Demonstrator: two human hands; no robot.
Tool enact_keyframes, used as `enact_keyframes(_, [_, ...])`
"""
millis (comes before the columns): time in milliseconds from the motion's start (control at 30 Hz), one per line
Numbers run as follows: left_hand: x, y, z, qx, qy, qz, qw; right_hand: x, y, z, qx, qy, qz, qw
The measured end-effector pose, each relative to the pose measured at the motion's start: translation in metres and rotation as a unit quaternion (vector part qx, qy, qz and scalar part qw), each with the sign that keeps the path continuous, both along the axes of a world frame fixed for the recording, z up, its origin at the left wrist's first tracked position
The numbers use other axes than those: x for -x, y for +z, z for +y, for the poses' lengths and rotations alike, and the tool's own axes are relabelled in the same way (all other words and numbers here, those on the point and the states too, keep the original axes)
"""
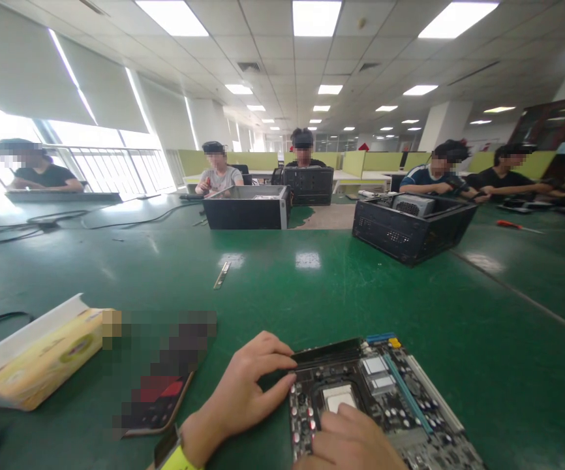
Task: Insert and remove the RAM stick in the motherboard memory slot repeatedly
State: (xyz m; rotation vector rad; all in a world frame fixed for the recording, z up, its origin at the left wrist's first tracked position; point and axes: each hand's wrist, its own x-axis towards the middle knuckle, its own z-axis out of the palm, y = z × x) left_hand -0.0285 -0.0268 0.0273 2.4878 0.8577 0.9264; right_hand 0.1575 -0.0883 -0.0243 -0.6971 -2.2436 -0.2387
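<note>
A motherboard [400,418] lies on the green table in front of me, tilted in view and cut off by the bottom edge. My left hand [258,378] reaches to its far left corner, thumb and fingertips gripping the edge beside the black memory slots [329,352]. Over the near left part of the board, my right hand [351,440] is closed with its fingers curled, just in front of the pale square processor [340,397] in its socket. Whatever those fingers hold, if anything, is hidden. A yellow-green band with a dark watch [177,454] is on my left wrist.
Left of my hands lie a phone [165,398], partly pixelated, and a tissue pack [47,362]. A memory stick [222,275] lies farther out. Computer cases [246,212] [410,228], cables [42,225] and a red screwdriver [517,226] are beyond. Several people sit across the table.
</note>
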Motion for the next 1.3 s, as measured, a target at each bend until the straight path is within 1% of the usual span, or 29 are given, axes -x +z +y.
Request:
enact_keyframes(67, [0.0, -0.001, 0.0, -0.001, 0.001, 0.002, 1.0, 0.001, -0.007, 0.0, -0.004, -0.014, 0.007, 1.0])
enact_keyframes(167, [0.0, -0.001, 0.001, 0.0, 0.004, 0.005, 1.0, 0.0, -0.026, 0.001, -0.002, -0.044, -0.037, 0.998])
enact_keyframes(267, [0.0, 0.0, 0.0, -0.004, 0.009, 0.004, 1.0, -0.002, -0.044, 0.003, 0.01, -0.028, -0.099, 0.995])
enact_keyframes(333, [0.0, 0.0, 0.0, -0.005, 0.014, 0.005, 1.0, -0.002, -0.046, 0.004, 0.022, -0.019, -0.117, 0.993])
enact_keyframes(467, [0.0, -0.001, 0.001, 0.001, 0.019, 0.013, 1.0, 0.001, -0.034, 0.003, 0.045, 0.006, -0.139, 0.989])
enact_keyframes(567, [0.0, -0.002, 0.002, 0.006, 0.022, 0.021, 1.0, 0.003, -0.027, 0.003, 0.043, 0.012, -0.15, 0.988])
enact_keyframes(633, [0.001, -0.003, 0.002, 0.007, 0.025, 0.026, 0.999, 0.003, -0.029, 0.003, 0.037, 0.01, -0.149, 0.988])
enact_keyframes(767, [0.005, -0.004, 0.002, -0.005, 0.048, 0.028, 0.998, 0.004, -0.041, 0.003, 0.027, -0.004, -0.136, 0.99])
enact_keyframes(833, [0.007, -0.004, 0.002, -0.02, 0.064, 0.025, 0.997, 0.004, -0.039, 0.004, 0.027, -0.009, -0.119, 0.992])
enact_keyframes(900, [0.009, -0.004, 0.003, -0.033, 0.076, 0.021, 0.996, 0.002, -0.026, 0.004, 0.026, -0.009, -0.097, 0.995])
enact_keyframes(967, [0.012, -0.005, 0.004, -0.039, 0.089, 0.016, 0.995, -0.008, -0.004, 0.006, 0.05, -0.014, -0.095, 0.994])
enact_keyframes(1000, [0.012, -0.006, 0.005, -0.04, 0.096, 0.014, 0.994, -0.016, 0.009, 0.008, 0.077, -0.03, -0.101, 0.991])
enact_keyframes(1033, [0.013, -0.006, 0.006, -0.041, 0.103, 0.013, 0.994, -0.026, 0.022, 0.012, 0.125, -0.063, -0.113, 0.984])
enact_keyframes(1067, [0.014, -0.007, 0.007, -0.042, 0.11, 0.01, 0.993, -0.038, 0.033, 0.017, 0.179, -0.119, -0.117, 0.97])
enact_keyframes(1133, [0.014, -0.007, 0.008, -0.044, 0.121, 0.008, 0.992, -0.067, 0.049, 0.03, 0.254, -0.265, -0.113, 0.923])
enact_keyframes(1167, [0.013, -0.007, 0.008, -0.046, 0.125, 0.007, 0.991, -0.081, 0.053, 0.037, 0.272, -0.338, -0.11, 0.894])
enact_keyframes(1200, [0.013, -0.007, 0.008, -0.048, 0.128, 0.007, 0.991, -0.095, 0.055, 0.044, 0.283, -0.398, -0.109, 0.866])
enact_keyframes(1233, [0.012, -0.007, 0.008, -0.05, 0.13, 0.007, 0.99, -0.106, 0.056, 0.05, 0.288, -0.441, -0.11, 0.843])
enact_keyframes(1267, [0.011, -0.007, 0.008, -0.052, 0.131, 0.007, 0.99, -0.113, 0.056, 0.053, 0.29, -0.47, -0.11, 0.826])
enact_keyframes(1300, [0.01, -0.007, 0.007, -0.053, 0.131, 0.008, 0.99, -0.116, 0.056, 0.054, 0.291, -0.484, -0.11, 0.818])
